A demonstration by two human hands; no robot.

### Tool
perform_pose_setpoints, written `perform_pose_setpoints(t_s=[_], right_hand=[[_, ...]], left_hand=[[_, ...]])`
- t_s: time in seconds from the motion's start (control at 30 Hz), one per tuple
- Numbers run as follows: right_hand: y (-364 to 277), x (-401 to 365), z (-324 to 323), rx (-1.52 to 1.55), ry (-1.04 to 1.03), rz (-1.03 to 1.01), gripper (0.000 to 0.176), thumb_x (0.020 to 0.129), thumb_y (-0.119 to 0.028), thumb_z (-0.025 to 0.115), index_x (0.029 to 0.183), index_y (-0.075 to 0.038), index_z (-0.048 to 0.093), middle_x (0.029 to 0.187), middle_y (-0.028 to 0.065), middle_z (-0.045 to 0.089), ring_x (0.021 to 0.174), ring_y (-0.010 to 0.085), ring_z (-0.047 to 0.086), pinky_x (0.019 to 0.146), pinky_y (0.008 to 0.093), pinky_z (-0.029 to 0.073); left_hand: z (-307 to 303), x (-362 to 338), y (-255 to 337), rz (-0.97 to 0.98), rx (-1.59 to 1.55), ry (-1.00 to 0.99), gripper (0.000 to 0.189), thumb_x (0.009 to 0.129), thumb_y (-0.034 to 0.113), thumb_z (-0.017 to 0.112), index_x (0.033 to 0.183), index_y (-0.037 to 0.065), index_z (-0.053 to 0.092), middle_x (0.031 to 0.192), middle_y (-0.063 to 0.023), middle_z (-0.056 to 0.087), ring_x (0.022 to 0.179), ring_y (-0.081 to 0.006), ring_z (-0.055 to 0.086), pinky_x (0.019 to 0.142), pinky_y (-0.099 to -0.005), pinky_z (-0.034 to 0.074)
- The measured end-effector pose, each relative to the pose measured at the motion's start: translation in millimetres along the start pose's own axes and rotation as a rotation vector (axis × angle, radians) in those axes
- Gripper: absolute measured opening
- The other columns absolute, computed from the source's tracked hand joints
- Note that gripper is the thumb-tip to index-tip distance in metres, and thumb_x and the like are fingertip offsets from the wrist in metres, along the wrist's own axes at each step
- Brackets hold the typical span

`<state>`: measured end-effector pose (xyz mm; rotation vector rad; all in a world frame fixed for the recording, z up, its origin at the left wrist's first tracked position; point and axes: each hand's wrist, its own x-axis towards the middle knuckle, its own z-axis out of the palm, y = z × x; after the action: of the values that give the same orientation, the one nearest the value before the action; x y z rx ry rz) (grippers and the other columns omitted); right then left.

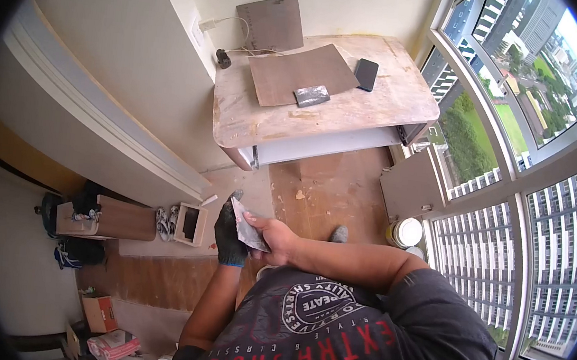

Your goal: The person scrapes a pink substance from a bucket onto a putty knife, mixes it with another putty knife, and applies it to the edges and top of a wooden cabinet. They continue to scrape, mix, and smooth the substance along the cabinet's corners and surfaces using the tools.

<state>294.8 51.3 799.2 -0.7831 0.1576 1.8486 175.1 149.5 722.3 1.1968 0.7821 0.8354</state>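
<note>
My left hand (pixel 230 233) wears a dark glove with a blue cuff and is wrapped round one side of a thin grey sheet (pixel 248 228). The bare fingers of my right hand (pixel 274 239) grip the same sheet from the other side, thumb on top. The sheet is tilted, in front of my chest. Beyond my hands stands a dusty, pale desk (pixel 386 106). On it lie a brown board (pixel 295 76), a small grey-and-white block (pixel 312 96) on the board's front edge, and a black phone (pixel 366 74).
Another brown sheet (pixel 272 22) leans on the wall behind the desk, near a black plug (pixel 224 58). Right are a cabinet door (pixel 409 186), a white bucket (pixel 406 233) and tall windows. Left are a wooden box (pixel 191 225), shoes (pixel 166 223) and bags (pixel 80 253).
</note>
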Motion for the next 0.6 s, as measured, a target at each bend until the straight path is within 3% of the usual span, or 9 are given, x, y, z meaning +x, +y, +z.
perform_pose_setpoints(t_s=[0.07, 0.13, 0.17, 0.27, 0.3, 0.4, 0.43, 0.5, 0.6], right_hand=[[-2.6, -1.0, 0.1, 0.015, 0.006, -0.02, 0.03, 0.103, -0.046, 0.056, 0.093, -0.02, 0.067, 0.078, -0.0028, 0.067, 0.057, 0.0129, 0.052, 0.047, 0.0287, 0.032], [-8.7, -4.5, 4.4, 0.007, -0.03, -0.062, 0.029, 0.103, -0.047, 0.055, 0.095, -0.022, 0.068, 0.078, -0.0034, 0.067, 0.057, 0.0113, 0.052, 0.048, 0.0281, 0.031], [-12.9, -6.1, 6.9, -0.006, 0.035, -0.054, 0.03, 0.103, -0.048, 0.055, 0.097, -0.021, 0.067, 0.078, -0.0048, 0.067, 0.057, 0.0091, 0.05, 0.048, 0.0275, 0.028], [-28.4, 3.2, -10.3, -0.104, -0.104, -0.177, 0.031, 0.103, -0.045, 0.058, 0.106, -0.016, 0.068, 0.087, -0.002, 0.07, 0.068, 0.0106, 0.059, 0.054, 0.0272, 0.041], [-32.2, 15.3, -11.8, -0.158, 0.113, -0.296, 0.035, 0.103, -0.04, 0.06, 0.117, -0.009, 0.066, 0.099, 0.004, 0.072, 0.086, 0.0162, 0.068, 0.072, 0.0315, 0.053], [-47.9, -2.3, -14.7, -0.101, 0.21, -0.502, 0.039, 0.103, -0.035, 0.061, 0.127, -0.005, 0.063, 0.113, 0.0094, 0.07, 0.102, 0.0221, 0.068, 0.089, 0.0373, 0.055], [-51.1, -11.0, -14.3, -0.12, 0.24, -0.507, 0.042, 0.103, -0.036, 0.06, 0.13, -0.004, 0.06, 0.119, 0.0107, 0.068, 0.103, 0.0225, 0.067, 0.089, 0.0382, 0.054], [-52.0, -14.6, -17.3, -0.193, 0.306, -0.533, 0.038, 0.103, -0.036, 0.06, 0.122, -0.003, 0.061, 0.107, 0.0089, 0.066, 0.095, 0.0192, 0.063, 0.081, 0.0376, 0.051], [-44.5, 0.1, -24.0, -0.164, 0.326, -0.535, 0.036, 0.103, -0.035, 0.06, 0.116, -0.001, 0.059, 0.097, 0.0075, 0.062, 0.083, 0.017, 0.057, 0.074, 0.0375, 0.049]], left_hand=[[-2.9, -2.4, -13.7, -0.012, -0.039, -0.019, 0.048, 0.106, 0.04, 0.052, 0.134, 0.002, 0.057, 0.111, -0.0085, 0.066, 0.1, -0.0202, 0.065, 0.087, -0.0347, 0.055], [1.7, -7.4, -13.1, -0.145, -0.399, 0.001, 0.046, 0.105, 0.037, 0.053, 0.134, 0.001, 0.058, 0.115, -0.0103, 0.067, 0.102, -0.0221, 0.066, 0.088, -0.0354, 0.056], [-2.7, -11.0, -9.0, -0.026, 0.224, -0.031, 0.042, 0.105, 0.031, 0.054, 0.133, -0.001, 0.058, 0.119, -0.0108, 0.067, 0.107, -0.0228, 0.067, 0.09, -0.0344, 0.055], [19.9, -29.0, 26.1, -0.023, 0.208, 0.019, 0.038, 0.104, 0.023, 0.058, 0.132, -0.003, 0.057, 0.121, -0.0103, 0.067, 0.11, -0.0201, 0.065, 0.091, -0.0311, 0.053], [7.3, -23.9, 13.0, 0.26, 0.391, -0.062, 0.035, 0.102, 0.017, 0.06, 0.13, -0.004, 0.057, 0.12, -0.0093, 0.066, 0.106, -0.0176, 0.064, 0.091, -0.0308, 0.051], [-39.2, -13.9, 11.1, 0.142, 0.498, 0.038, 0.034, 0.101, 0.014, 0.062, 0.128, -0.005, 0.056, 0.12, -0.0106, 0.065, 0.104, -0.0184, 0.061, 0.093, -0.0332, 0.05], [-33.5, -16.9, 25.4, 0.161, 0.51, 0.089, 0.033, 0.101, 0.014, 0.062, 0.127, -0.005, 0.056, 0.12, -0.0109, 0.064, 0.104, -0.0189, 0.06, 0.094, -0.0338, 0.049], [-26.9, -28.3, 56.1, 0.196, 0.534, 0.194, 0.032, 0.101, 0.013, 0.061, 0.127, -0.005, 0.056, 0.12, -0.0116, 0.063, 0.105, -0.02, 0.059, 0.095, -0.0348, 0.048], [-10.2, -40.5, 71.9, 0.258, 0.386, 0.169, 0.039, 0.101, 0.015, 0.061, 0.133, -0.005, 0.05, 0.119, -0.0128, 0.063, 0.106, -0.0205, 0.061, 0.094, -0.0359, 0.05]])
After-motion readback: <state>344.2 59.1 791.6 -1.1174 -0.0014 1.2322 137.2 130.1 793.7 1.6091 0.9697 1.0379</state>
